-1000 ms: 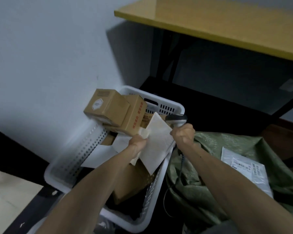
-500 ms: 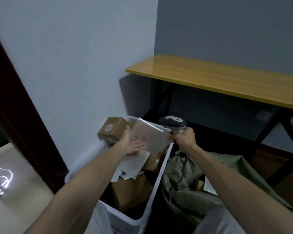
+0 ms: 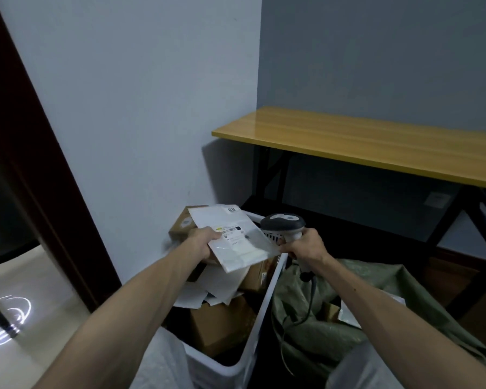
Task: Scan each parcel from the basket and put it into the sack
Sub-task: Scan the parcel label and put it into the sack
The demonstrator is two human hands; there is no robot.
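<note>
Basket [image 3: 257, 327], white plastic, sits nearest at bottom centre with brown boxes [image 3: 219, 324] and loose white mailers inside; green sack [image 3: 314, 332] lies just right of it, mouth open. Left hand [image 3: 205, 241] grips a flat white parcel [image 3: 233, 240] by its left edge, label up, held above the basket. Right hand [image 3: 306, 245] is wrapped around the scanner [image 3: 282, 224] handle, head beside the parcel's right edge, cable trailing into the sack. Yellow-topped desk [image 3: 376, 141] stands behind, against the wall.

The basket [image 3: 261, 315] is crowded with boxes [image 3: 219, 327] and mailers, leaving only a dark gap at its near corner. Right of the basket the sack [image 3: 348, 313] gapes open, though the scanner cable [image 3: 310, 301] dangles across its mouth. Behind the basket, wall and table [image 3: 376, 141] close things in.
</note>
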